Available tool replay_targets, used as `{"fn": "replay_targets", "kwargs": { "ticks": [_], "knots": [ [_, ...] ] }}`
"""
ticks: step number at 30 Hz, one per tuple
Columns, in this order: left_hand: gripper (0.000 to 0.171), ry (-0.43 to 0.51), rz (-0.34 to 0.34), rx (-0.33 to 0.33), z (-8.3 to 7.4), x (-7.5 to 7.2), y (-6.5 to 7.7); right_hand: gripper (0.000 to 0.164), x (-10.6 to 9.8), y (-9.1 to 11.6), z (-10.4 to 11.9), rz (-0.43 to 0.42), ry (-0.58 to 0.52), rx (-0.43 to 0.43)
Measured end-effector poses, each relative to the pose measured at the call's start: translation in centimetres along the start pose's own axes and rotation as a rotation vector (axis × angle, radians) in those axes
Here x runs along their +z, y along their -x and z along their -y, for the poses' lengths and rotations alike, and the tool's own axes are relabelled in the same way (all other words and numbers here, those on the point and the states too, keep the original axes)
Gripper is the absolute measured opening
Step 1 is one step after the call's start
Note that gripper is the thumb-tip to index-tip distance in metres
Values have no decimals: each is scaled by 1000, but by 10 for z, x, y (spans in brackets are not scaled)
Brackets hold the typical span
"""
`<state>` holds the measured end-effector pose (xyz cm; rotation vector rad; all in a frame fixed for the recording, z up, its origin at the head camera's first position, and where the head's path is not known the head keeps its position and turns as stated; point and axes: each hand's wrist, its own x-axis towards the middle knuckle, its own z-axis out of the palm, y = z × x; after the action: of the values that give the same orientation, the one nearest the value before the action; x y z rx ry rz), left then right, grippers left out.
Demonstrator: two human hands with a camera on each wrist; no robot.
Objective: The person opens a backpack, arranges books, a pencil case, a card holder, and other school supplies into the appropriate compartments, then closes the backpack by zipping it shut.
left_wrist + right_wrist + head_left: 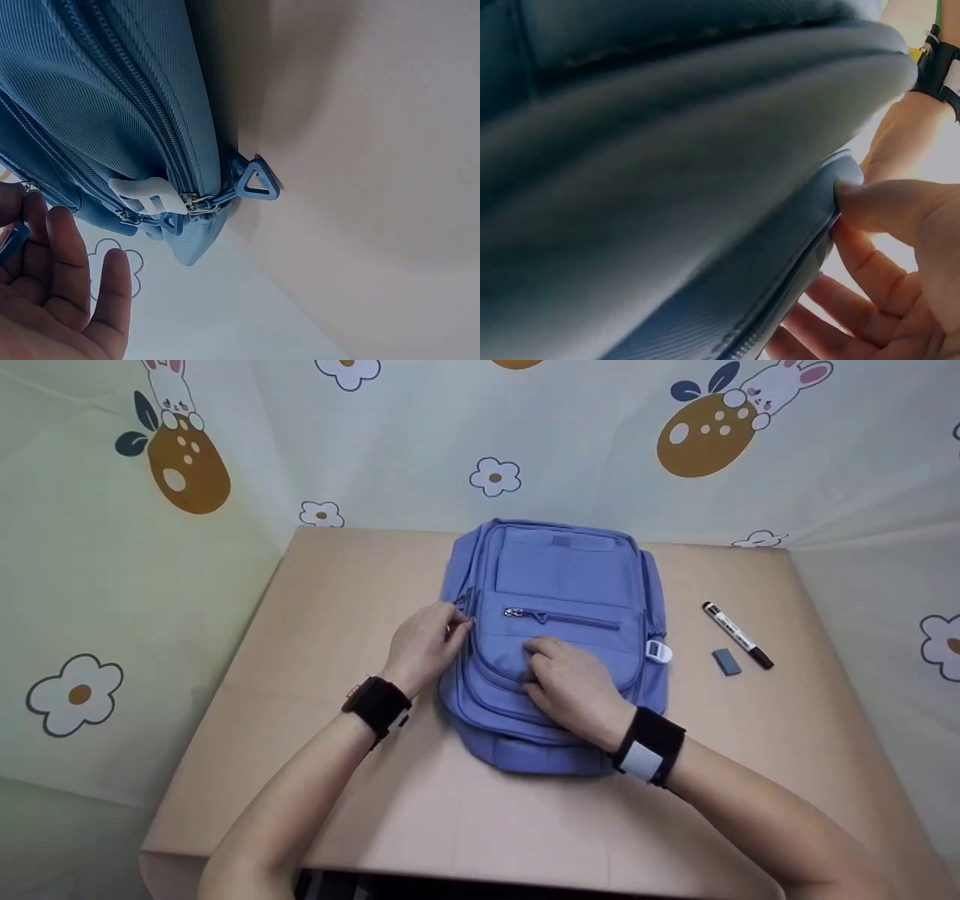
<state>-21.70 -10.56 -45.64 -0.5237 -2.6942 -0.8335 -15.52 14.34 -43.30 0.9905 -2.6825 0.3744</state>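
Observation:
A blue backpack [562, 574] lies on the table with its front pockets facing up. On its left side, my left hand [427, 641] pinches a blue zipper pull [13, 244] between thumb and index finger, the other fingers spread. Two more triangular pulls hang from neighbouring zippers, beside a white clip [148, 196], in the left wrist view. My right hand [574, 686] lies over the lower front pocket. In the right wrist view, its thumb and index finger pinch the zippered edge of that front pocket [817, 199]. A short zipper [570, 619] crosses the pocket above this hand.
Right of the backpack, a white marker with dark ends [737, 634] and a small blue-grey block [726, 661] lie on the tan-covered table [360, 585]. A white buckle [658, 652] sits at the backpack's right side. Patterned curtains [420, 427] stand behind and at both sides.

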Motion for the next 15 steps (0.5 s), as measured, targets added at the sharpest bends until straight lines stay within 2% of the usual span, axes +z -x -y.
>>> {"fn": "replay_targets", "kwargs": {
  "ticks": [7,15],
  "knots": [
    [15,-26,-3,38,-1,-2,5,13,2,-1,1,14,13,25],
    [13,-65,24,93,-11,-8,26,15,1,-2,0,21,5,32]
  ]
}}
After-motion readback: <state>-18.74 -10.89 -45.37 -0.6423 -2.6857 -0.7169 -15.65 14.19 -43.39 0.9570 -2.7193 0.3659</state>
